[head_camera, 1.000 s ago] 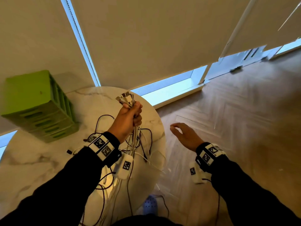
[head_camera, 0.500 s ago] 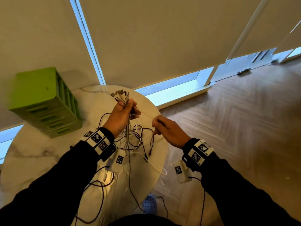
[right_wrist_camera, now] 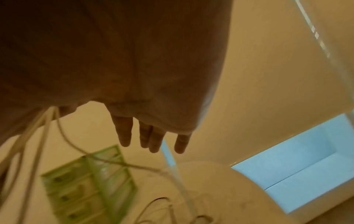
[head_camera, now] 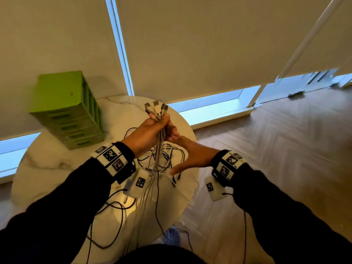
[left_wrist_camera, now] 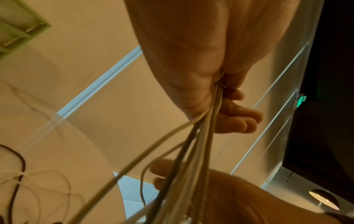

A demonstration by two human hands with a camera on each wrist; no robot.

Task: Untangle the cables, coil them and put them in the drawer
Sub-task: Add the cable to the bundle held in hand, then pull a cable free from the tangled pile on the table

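- The left hand [head_camera: 152, 130] clutched the cables [head_camera: 158, 159] below their plugs, above the counter [head_camera: 47, 168].
- The right hand [head_camera: 190, 155] was spread beside the hanging strands.
- They looked light and floppy, best held near the plugs.

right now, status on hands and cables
Left hand grips cable bundle, plugs up. Right hand open beside strands. Tangle on table; drawer unit shut.

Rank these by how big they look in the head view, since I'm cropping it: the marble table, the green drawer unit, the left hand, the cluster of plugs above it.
1. Marble table
2. Green drawer unit
3. Left hand, though it sits nearer the camera, which inflates it
4. Cluster of plugs
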